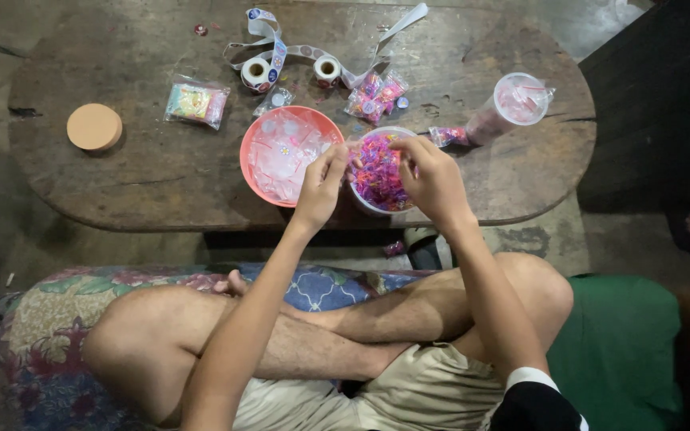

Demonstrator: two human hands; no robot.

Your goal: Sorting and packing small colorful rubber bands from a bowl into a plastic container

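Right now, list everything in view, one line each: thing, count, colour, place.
table: one, dark wood, ahead
pink bowl: one, clear bags inside, table centre
white bowl: one, pink and purple small pieces inside, under both hands
sticker rolls: two, white, far side
small filled bags: a few, pink, behind bowls
packet: one, pastel, left
round lid: one, tan, far left
plastic cup: one, clear pinkish, right
left hand: one, fingers pinched
right hand: one, fingers pinched

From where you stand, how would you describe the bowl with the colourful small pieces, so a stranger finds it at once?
On the dark oval wooden table, look at the near edge, under both hands. Two bowls stand side by side; the colourful bowl is the right one. Unlike the coral bowl of clear bags, it is white, with pink and purple bits.
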